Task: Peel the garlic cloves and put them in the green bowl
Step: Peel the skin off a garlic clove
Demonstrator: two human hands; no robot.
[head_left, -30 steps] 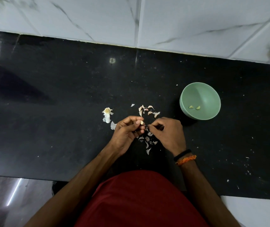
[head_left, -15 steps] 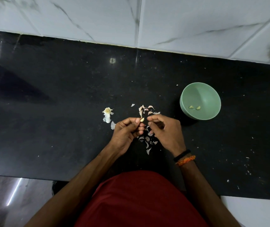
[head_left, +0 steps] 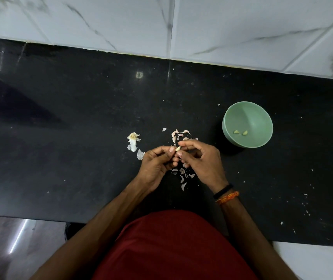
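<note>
A small pale garlic clove [head_left: 178, 148] is pinched between the fingertips of my left hand [head_left: 157, 164] and my right hand [head_left: 201, 160], just above the black counter [head_left: 80, 138]. Both hands meet at the clove, fingers curled. The green bowl [head_left: 248, 110] stands to the right of my right hand and holds two peeled cloves [head_left: 240, 132]. Several unpeeled pinkish cloves [head_left: 178, 134] lie just beyond my fingers.
Loose garlic skins [head_left: 182, 175] lie under and below my hands. A garlic root remnant with white skin [head_left: 133, 140] sits to the left. White crumbs dot the counter at the right. A tiled wall [head_left: 202, 27] rises behind the counter.
Both hands have shifted slightly away from me toward the unpeeled cloves. The clove now shows more clearly between the fingertips of both hands.
</note>
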